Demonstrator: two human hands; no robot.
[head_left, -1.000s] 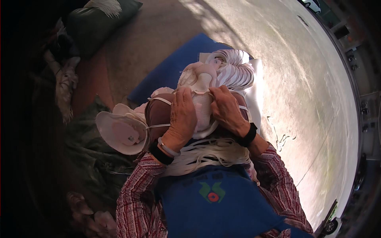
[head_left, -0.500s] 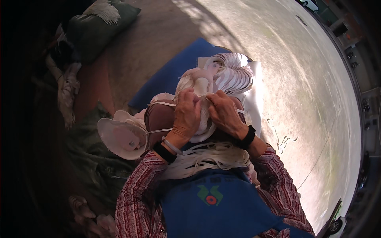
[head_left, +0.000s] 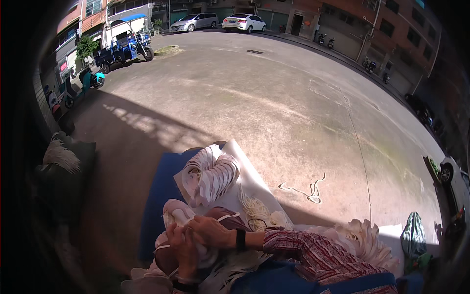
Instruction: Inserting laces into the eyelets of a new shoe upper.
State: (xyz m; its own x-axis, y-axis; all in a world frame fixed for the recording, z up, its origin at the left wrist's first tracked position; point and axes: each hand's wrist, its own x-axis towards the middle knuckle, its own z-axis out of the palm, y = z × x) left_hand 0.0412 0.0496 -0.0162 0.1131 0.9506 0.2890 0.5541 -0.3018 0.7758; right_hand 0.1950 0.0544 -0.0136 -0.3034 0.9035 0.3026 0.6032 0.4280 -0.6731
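White moulded mask cups (head_left: 177,215) with thin elastic straps sat in the lower left of the frame, bunched over a brown rounded form (head_left: 215,218) – both hands were on them. The left hand (head_left: 183,250) was curled shut around the white material from below, and the right hand (head_left: 208,231) lay closed over it from the right, fingers pinching the same piece; a dark band (head_left: 240,240) circled the right wrist, ahead of a red patterned sleeve (head_left: 318,252). Just above the hands a fanned stack of white cups (head_left: 213,174) lay on a white sheet (head_left: 249,183) spread over a blue surface (head_left: 159,196). Loose white straps (head_left: 257,210) were heaped to the right of the form. Farther right, more white pieces (head_left: 364,240) were piled at the lower edge. Beyond lay bare sunlit concrete (head_left: 274,98) with a stray white strap (head_left: 306,188) on it – and parked cars (head_left: 243,22) at the top.
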